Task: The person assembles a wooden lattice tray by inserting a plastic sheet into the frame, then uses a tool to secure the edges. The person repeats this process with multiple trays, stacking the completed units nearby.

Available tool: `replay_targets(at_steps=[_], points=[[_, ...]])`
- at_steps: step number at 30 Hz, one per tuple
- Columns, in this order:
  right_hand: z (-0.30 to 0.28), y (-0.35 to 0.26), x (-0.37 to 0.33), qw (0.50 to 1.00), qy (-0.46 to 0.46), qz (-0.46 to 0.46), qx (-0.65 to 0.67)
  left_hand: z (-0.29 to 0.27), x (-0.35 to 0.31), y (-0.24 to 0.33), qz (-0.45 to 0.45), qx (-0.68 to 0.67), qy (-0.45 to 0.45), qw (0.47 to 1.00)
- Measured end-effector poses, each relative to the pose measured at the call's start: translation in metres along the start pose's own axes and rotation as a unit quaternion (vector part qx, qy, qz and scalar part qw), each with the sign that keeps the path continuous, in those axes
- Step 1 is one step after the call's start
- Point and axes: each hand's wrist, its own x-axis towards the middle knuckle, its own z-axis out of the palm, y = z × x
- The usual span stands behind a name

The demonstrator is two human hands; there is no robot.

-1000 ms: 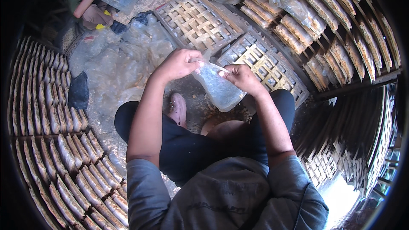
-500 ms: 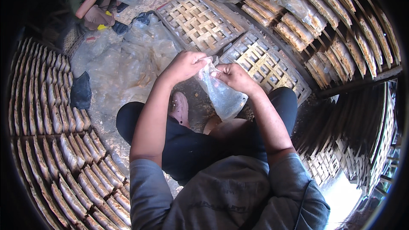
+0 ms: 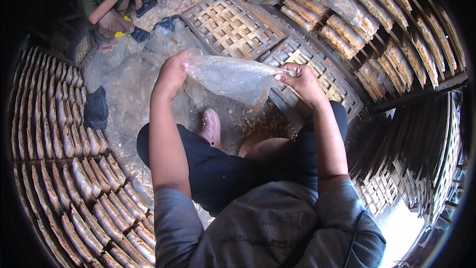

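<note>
A clear plastic bag [image 3: 230, 77] is stretched sideways in front of me, above the floor and my pink clog [image 3: 211, 128]. My left hand [image 3: 172, 73] is closed on its left end. At the other end, my right hand [image 3: 300, 83] pinches the bag between thumb and fingers. The bag looks flat and sags a little along its lower edge. Beyond my left hand lies a wide heap of crumpled clear plastic [image 3: 126, 79] on the floor. Just past my right hand is a woven slatted tray [image 3: 325, 77].
Another woven tray [image 3: 233, 22] lies farther off. Racks of stacked pale slabs [image 3: 82, 178] line the left, and more slabs [image 3: 342, 34] fill racks at the upper right. A dark plastic bag [image 3: 95, 108] lies left. At the far left, a person [image 3: 106, 7] sits holding clear plastic.
My hands have moved apart, the left going left and the right going right. The bag, bunched and hanging before, is now pulled out wide between them.
</note>
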Motion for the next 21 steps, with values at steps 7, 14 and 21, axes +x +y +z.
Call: replay_targets(at_steps=[7,14,21], points=[[0.02,-0.042,0.024,0.989,-0.077,-0.12,-0.04,-0.024,-0.02,0.036,0.03,0.255,0.067,0.964],[0.047,-0.052,0.048,0.982,-0.131,-0.132,-0.019,0.043,-0.028,0.097,0.05,-0.094,-0.216,0.971],[0.038,-0.042,0.036,0.976,-0.137,-0.103,0.134,0.058,-0.018,0.069,0.124,-0.191,-0.166,0.96]])
